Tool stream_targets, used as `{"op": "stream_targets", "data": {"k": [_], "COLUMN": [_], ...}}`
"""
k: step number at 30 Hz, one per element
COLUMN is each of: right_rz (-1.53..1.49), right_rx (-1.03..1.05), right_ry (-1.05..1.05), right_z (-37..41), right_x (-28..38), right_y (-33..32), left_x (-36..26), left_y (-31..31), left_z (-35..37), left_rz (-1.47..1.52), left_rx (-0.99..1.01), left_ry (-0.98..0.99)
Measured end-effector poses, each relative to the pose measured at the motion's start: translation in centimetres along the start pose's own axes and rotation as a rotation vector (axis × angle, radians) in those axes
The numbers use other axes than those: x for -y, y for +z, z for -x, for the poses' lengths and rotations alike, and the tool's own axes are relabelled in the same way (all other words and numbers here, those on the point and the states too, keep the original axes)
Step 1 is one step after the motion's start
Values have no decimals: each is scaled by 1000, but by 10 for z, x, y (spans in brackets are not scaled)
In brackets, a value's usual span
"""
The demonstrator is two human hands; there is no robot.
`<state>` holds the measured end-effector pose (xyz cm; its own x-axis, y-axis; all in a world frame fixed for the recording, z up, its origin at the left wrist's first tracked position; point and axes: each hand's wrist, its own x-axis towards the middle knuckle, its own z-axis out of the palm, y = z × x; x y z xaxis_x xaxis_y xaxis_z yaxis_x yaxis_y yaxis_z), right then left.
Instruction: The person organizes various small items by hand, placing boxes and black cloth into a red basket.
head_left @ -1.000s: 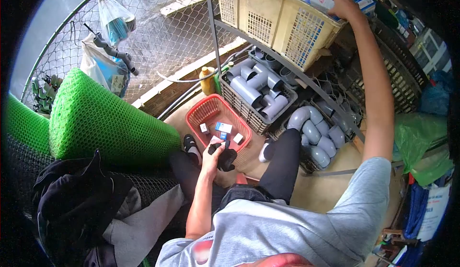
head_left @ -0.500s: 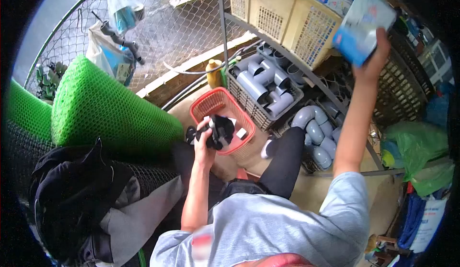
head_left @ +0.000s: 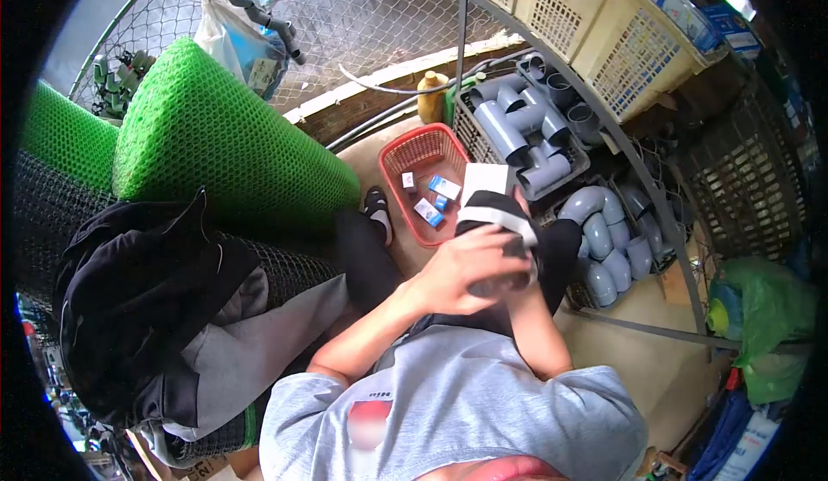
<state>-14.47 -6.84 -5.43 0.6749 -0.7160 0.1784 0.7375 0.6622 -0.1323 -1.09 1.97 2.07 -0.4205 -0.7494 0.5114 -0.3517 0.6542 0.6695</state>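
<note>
Gripping noted: your left hand [head_left: 461,265] is curled tight around the lower part of a black item [head_left: 498,215], fingers wrapped across its front, held up in front of your chest.

A white box [head_left: 485,179] sits directly above the black item and touches its top edge. Both lie at your fingertips, just beyond the knuckles, on the far side of the hand from your body.

Your right hand [head_left: 519,281] comes up from below on the right and is almost wholly hidden behind the left hand and the black item. Whether it grips or lies open cannot be told.

Surroundings:
- A red basket [head_left: 405,140] stands on the floor beyond the held things, with small boxes [head_left: 444,188] in blue and white lying in it.
- A crate [head_left: 470,136] of grey pipe elbows [head_left: 509,127] stands just right of the basket.
- A green mesh roll [head_left: 216,149] lies to your left, well apart from the hands.
</note>
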Motion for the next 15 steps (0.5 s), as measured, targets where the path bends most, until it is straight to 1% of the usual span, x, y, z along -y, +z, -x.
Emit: {"op": "stream_targets", "data": {"k": [2, 3, 4, 5, 6, 8, 9, 10, 12, 13, 14, 15], "right_rz": [10, 434, 854, 610, 717, 698, 717, 717, 912, 819, 755, 782], "right_rx": [44, -43, -129, 39, -62, -299, -347, -348, -277, -402, -440, -495], "right_ry": [300, 146, -17, -103, -131, -30, -55, -52, -216, -319, -296, -296], "right_z": [-4, 6, 16, 10, 5, 7, 4, 3, -4, -5, -7, -6], "right_x": [26, 15, 1, -12, -20, -28, -31, -27, -19, -18, -10, -6], "right_y": [-22, -27, -31, -16, 10, 13, 27, 19, 7, 2, 1, 0], "left_x": [7, 12, 15, 23, 30, 33, 31, 29, 21, 18, 14, 14], "left_y": [-8, -12, -14, -15, -14, -4, 1, 8, 19, 20, 20, 15], "left_z": [3, 2, 0, -1, -1, -5, -6, -4, 4, 9, 16, 20], "left_rz": [-18, -34, -53, -61, -69, 205, 190, 159, 172, 154, 204, 211], "left_rx": [3, 10, -127, -253, -379, -610, -627, -625, -561, -520, -462, -428], "left_ry": [-2, 2, -19, -82, -145, -385, -400, -403, -466, -471, -549, -517]}}
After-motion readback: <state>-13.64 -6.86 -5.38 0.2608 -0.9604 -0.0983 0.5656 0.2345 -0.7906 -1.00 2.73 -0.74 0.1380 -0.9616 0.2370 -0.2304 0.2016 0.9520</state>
